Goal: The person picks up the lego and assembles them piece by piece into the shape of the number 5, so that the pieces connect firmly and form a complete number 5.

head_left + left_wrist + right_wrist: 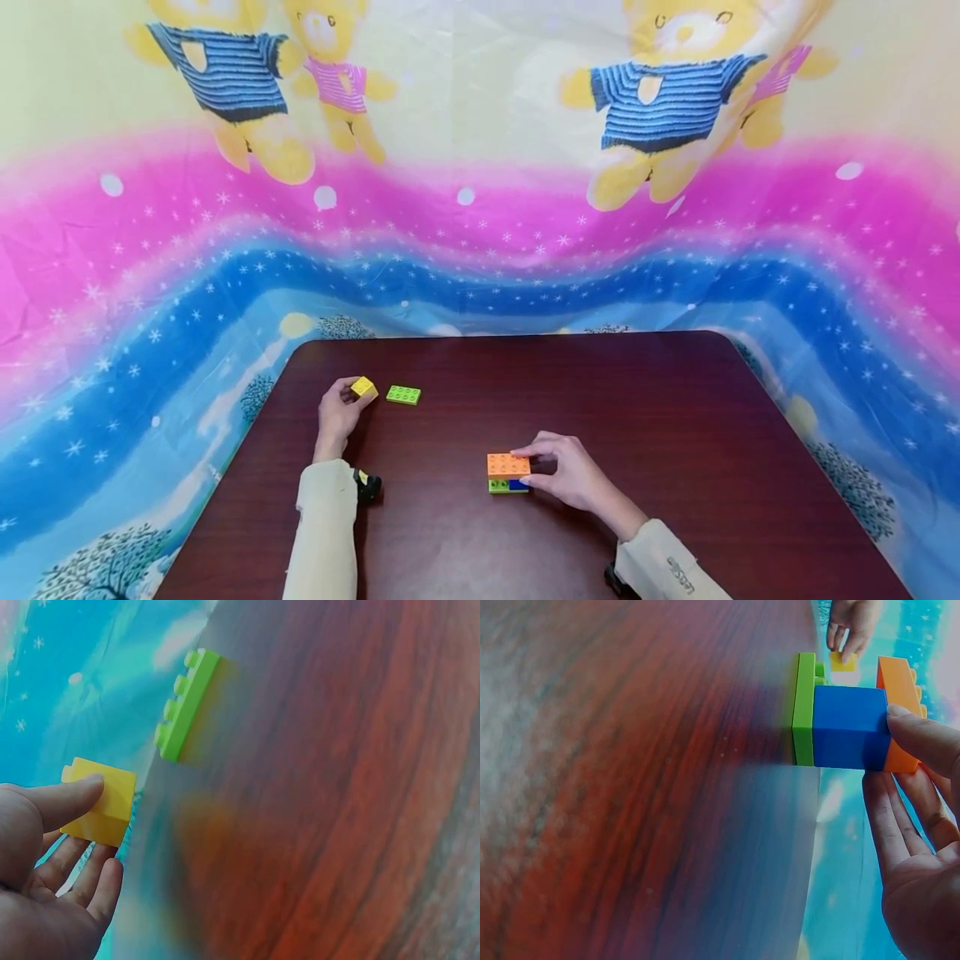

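Note:
My left hand point(340, 414) pinches a yellow brick point(363, 387) between thumb and fingers near the table's far left. In the left wrist view the thumb lies across the side of the yellow brick point(106, 801). My right hand point(567, 472) grips a flat orange brick point(504, 464) at the top of a small stack. Under it, a blue brick point(849, 727) stands at one end of a flat green brick point(803, 712), leaving a gap beneath the orange brick's other end. The thumb presses where orange and blue meet.
A loose flat green brick point(403, 394) lies studs up, just right of my left hand. The dark wooden table point(675, 417) has rounded far corners. Behind it hangs a cloth point(480, 208) printed with bears.

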The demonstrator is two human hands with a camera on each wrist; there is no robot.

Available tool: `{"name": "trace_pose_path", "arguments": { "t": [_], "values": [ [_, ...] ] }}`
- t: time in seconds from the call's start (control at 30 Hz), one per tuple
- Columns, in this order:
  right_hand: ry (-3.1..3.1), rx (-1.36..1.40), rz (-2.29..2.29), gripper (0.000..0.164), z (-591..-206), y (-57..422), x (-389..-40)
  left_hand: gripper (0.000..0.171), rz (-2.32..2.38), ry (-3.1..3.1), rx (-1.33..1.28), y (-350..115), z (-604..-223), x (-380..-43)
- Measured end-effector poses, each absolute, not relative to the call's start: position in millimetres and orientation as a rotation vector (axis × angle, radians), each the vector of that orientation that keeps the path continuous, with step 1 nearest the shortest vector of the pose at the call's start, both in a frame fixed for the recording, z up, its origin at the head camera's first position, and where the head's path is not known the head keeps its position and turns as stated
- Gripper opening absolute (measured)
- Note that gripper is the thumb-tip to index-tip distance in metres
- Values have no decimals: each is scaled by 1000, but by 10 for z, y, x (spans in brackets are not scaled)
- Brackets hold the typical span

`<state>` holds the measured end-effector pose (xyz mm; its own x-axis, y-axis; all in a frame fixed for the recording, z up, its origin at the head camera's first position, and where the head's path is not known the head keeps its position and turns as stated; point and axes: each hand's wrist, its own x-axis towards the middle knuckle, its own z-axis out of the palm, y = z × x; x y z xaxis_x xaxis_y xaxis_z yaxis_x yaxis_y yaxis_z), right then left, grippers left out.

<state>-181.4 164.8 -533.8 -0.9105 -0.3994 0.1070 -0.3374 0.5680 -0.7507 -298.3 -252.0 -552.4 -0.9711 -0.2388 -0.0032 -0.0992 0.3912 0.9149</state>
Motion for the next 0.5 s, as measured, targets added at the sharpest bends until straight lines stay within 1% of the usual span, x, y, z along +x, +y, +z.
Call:
{"name": "trace_pose_path", "arguments": {
  "t": [0.5],
  "values": [
    [2707, -640, -1289, 45, -5334, 1655, -1814, 45, -1602, -2506, 72, -2214, -5198, -2912]
  ]
}}
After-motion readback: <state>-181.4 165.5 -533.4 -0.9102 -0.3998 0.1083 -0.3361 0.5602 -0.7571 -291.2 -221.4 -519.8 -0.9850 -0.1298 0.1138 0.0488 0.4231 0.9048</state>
